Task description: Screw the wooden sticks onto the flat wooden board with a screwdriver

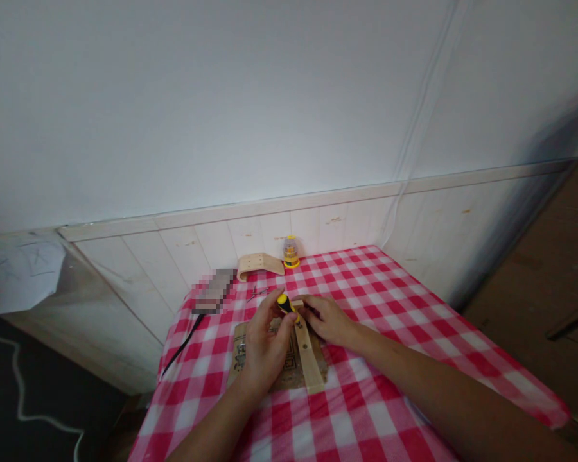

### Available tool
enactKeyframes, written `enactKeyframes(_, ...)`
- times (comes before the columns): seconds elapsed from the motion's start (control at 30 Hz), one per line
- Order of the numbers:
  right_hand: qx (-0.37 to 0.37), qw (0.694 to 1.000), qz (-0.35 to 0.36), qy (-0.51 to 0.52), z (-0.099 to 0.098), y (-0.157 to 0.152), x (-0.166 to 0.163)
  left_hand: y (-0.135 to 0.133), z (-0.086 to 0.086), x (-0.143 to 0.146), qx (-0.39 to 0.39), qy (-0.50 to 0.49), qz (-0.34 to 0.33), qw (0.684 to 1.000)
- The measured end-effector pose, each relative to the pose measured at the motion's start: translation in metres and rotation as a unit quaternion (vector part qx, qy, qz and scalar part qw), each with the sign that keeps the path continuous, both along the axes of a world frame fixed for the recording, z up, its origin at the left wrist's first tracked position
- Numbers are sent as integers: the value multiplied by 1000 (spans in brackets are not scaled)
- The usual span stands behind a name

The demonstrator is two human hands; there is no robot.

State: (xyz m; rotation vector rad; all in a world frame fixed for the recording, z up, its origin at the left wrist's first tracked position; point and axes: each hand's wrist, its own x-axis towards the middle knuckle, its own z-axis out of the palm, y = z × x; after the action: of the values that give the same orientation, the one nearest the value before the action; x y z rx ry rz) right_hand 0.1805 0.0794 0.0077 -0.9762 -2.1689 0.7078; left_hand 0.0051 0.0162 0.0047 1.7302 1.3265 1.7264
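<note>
In the middle of the table my left hand point(268, 333) is closed round a yellow-and-black screwdriver point(286, 303), tilted over a pale wooden piece point(310, 362). This narrow strip has a dark hole and a small dark fitting near the screwdriver. My right hand point(330, 319) grips the far end of the strip from the right, fingers curled against its side. Under the strip lies a brown cardboard sheet point(241, 367) with black print. The screwdriver's tip is too small to make out.
Behind the hands are a curved wooden piece point(260, 263) with holes, a clear-topped yellow bit case point(291, 251) and several small screws point(257, 293). A blurred-out flat object point(215, 292) with a black strap lies left. The checked tablecloth point(361, 410) meets a white panelled wall point(264, 231).
</note>
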Motion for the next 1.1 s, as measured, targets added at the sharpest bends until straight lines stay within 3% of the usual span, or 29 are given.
enactKeyframes(1.1, 10, 1000, 11, 6, -1, 2, 1, -2, 4, 2, -15, -15, -23, 1000)
